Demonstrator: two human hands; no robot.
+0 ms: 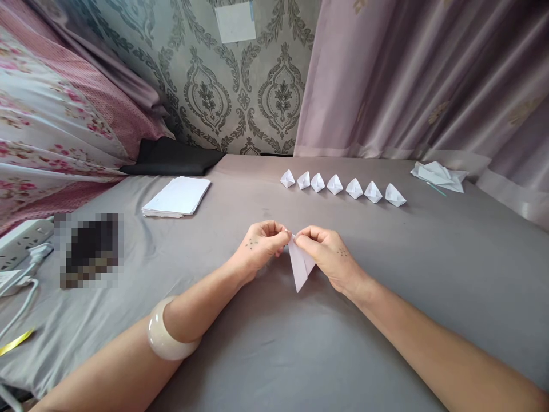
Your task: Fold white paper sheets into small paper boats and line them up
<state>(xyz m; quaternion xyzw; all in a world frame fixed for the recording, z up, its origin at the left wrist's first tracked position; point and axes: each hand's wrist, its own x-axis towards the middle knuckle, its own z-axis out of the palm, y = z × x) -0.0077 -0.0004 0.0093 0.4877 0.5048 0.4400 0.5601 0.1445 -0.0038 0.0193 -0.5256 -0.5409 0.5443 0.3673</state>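
A folded sheet of white paper (301, 266) hangs between my two hands, its pointed end toward me above the grey cloth. My left hand (266, 240) pinches it at the upper left edge, thumb against the curled fingers. At the upper right edge my right hand (328, 252) grips the same paper, also closed. Its top is partly hidden by my fingertips. Beyond my hands, several white folded paper boats (335, 184) stand in a row on the cloth.
A stack of white paper (178, 196) lies at the left, near a black cloth (174, 157). Loose folded papers (441, 175) and a thin greenish stick (436, 188) are at the far right. A power strip (26, 243) with cables, a blurred-out object and a yellow strip (17, 342) occupy the left edge.
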